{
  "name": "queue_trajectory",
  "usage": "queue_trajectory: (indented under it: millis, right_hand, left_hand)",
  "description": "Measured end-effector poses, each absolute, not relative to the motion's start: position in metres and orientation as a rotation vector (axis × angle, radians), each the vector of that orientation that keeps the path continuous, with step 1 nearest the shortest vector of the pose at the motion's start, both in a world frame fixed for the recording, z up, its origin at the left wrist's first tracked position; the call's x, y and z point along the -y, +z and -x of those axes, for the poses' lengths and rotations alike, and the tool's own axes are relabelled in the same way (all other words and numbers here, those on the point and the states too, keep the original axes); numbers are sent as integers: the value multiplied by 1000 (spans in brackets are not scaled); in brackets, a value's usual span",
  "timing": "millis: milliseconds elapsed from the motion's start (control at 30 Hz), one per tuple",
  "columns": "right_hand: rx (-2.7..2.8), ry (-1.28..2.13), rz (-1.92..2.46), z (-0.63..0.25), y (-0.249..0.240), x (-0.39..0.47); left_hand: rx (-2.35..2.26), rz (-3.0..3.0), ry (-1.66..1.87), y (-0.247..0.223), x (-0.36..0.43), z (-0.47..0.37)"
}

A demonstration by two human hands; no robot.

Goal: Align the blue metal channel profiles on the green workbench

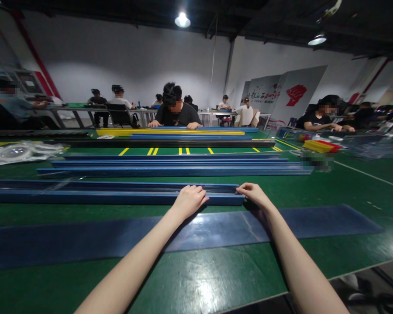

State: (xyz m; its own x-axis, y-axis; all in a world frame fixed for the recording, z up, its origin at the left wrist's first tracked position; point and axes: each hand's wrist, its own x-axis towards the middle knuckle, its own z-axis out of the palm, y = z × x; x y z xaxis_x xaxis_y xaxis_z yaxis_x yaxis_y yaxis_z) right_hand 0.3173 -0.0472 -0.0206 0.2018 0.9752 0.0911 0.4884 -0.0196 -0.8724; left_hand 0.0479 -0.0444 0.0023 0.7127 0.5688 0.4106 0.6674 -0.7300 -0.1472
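A long blue channel (118, 199) lies across the green table, its right end in front of me. My left hand (190, 200) rests on the channel a little left of that end, its fingers curled over the near wall. At the end of the channel, my right hand (251, 192) pinches a small dark piece, too small to name. Nearer to me, a long clear bluish strip (216, 229) lies flat on the table, passing beneath both forearms.
More blue channels (170, 171) lie beyond, then a black bar (183, 143) and a yellow bar (170, 132). Across the table a person (177, 109) has both hands on the bars. A plastic-wrapped roll (16, 151) is at left, a yellow tray (317, 146) at right.
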Motion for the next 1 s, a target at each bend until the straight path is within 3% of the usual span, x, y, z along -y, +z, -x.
queue_trajectory:
  millis: [1000]
  right_hand:
    - [1519, 616, 1810, -318, -22, 46]
  left_hand:
    - [973, 2579, -543, -5, 45, -51]
